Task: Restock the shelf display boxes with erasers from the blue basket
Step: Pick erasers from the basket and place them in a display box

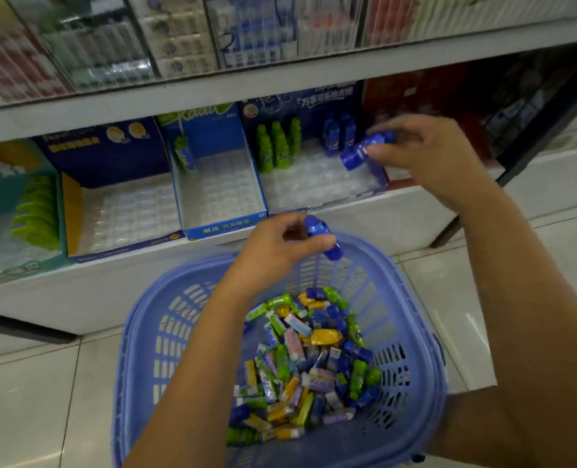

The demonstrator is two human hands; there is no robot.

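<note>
Head view — left grip [280, 244], right grip [425, 153] round blue erasers [358, 155] — green erasers [277, 143] beside

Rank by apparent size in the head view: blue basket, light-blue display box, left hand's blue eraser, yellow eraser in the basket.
1. blue basket, nearest the camera.
2. light-blue display box.
3. blue eraser in the left hand and yellow eraser look close; unranked.

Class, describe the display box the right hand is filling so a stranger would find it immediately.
Find the lower white shelf behind the blue basket. Among its row of open display boxes, take the dark blue box beneath the right hand. Only it holds upright bottle-shaped erasers, green ones beside blue ones.
</note>
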